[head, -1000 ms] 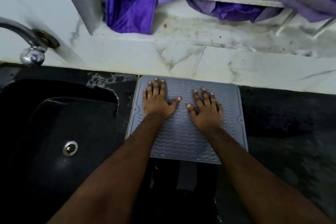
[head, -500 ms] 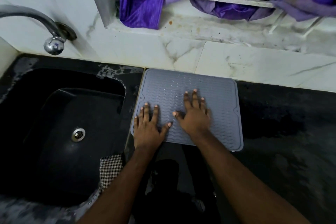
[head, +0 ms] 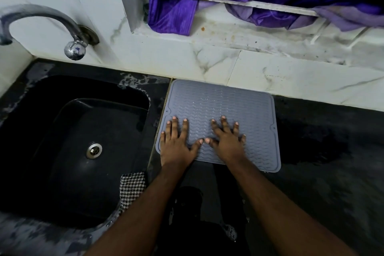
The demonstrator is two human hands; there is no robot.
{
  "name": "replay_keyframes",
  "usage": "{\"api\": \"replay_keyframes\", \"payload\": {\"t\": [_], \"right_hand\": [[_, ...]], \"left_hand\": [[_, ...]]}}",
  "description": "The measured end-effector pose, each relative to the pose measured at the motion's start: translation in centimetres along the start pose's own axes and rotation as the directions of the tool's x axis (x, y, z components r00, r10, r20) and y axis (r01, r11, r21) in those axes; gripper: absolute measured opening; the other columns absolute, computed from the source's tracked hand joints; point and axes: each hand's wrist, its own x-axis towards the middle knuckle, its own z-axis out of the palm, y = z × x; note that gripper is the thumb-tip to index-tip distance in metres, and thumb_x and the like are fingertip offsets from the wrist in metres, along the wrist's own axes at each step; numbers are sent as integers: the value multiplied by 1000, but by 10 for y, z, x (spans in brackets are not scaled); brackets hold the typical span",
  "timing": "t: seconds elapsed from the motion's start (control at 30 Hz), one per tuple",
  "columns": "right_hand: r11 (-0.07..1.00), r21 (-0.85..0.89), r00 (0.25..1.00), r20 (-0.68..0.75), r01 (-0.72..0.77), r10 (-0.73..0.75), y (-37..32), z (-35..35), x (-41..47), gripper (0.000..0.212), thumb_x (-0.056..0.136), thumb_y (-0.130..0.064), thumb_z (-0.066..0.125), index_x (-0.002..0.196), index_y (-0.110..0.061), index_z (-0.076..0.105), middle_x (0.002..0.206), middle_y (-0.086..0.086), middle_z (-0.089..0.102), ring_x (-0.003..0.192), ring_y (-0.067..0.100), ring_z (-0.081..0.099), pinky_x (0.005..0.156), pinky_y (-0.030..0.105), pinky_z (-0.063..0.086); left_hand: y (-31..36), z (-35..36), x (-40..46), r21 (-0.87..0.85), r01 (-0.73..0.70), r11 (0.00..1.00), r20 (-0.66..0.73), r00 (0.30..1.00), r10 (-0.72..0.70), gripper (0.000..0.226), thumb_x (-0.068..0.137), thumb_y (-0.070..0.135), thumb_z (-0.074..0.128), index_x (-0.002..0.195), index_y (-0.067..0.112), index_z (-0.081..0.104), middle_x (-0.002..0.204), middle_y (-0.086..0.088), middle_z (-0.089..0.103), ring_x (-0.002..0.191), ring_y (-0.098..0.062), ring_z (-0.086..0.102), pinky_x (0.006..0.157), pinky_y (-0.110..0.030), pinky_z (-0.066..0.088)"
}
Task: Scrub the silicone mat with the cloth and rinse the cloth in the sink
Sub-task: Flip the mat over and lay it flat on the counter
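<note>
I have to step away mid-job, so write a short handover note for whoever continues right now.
Left hand and right hand: both flat, fingers spread, pressing on the near half of the grey silicone mat; neither holds anything.
Mat lies on the black counter, right of the sink.
Checkered cloth is draped over the sink's near right rim.
Whether any scrubbing is done cannot be told.
Left: pick up cloth, scrub mat, rinse cloth under the tap.

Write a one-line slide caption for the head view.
Both hands, left and right, press flat on the grey silicone mat beside the black sink; checkered cloth waits on its edge.
</note>
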Motion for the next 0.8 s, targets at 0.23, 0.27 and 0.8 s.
{"api": "replay_keyframes", "payload": {"t": [0.23, 0.27, 0.8], "right_hand": [[1000, -4, 997, 83, -8, 9, -7, -12, 3, 79, 95, -60, 52, 158, -43, 7, 167, -5, -15, 150, 42, -20, 115, 72, 1], [1000, 5, 995, 102, -12, 12, -8, -17, 5, 79, 95, -56, 55, 159, -42, 9, 168, -6, -15, 150, 42, -19, 115, 72, 2], [993, -103, 991, 125, 58, -45, -7, -38, 23, 80, 86, -34, 78, 154, -31, 36, 167, 4, 17, 149, 44, 18, 121, 53, 22]], "left_hand": [[-6, -6, 3, 16, -37, 999, 7, 999, 37, 92, 89, 85, 22, 162, 33, 2, 170, -7, -8, 156, -26, -9, 126, -47, 1], [-6, -7, 4, 16, -37, 999, 13, 999, 37, 92, 89, 85, 23, 162, 32, 2, 170, -7, -8, 156, -26, -9, 126, -47, 1], [26, -50, 31, 178, 28, 984, 194, 979, -63, 91, 77, 74, 63, 147, 24, 34, 153, -12, 26, 138, -38, 29, 104, -55, 39]]}}
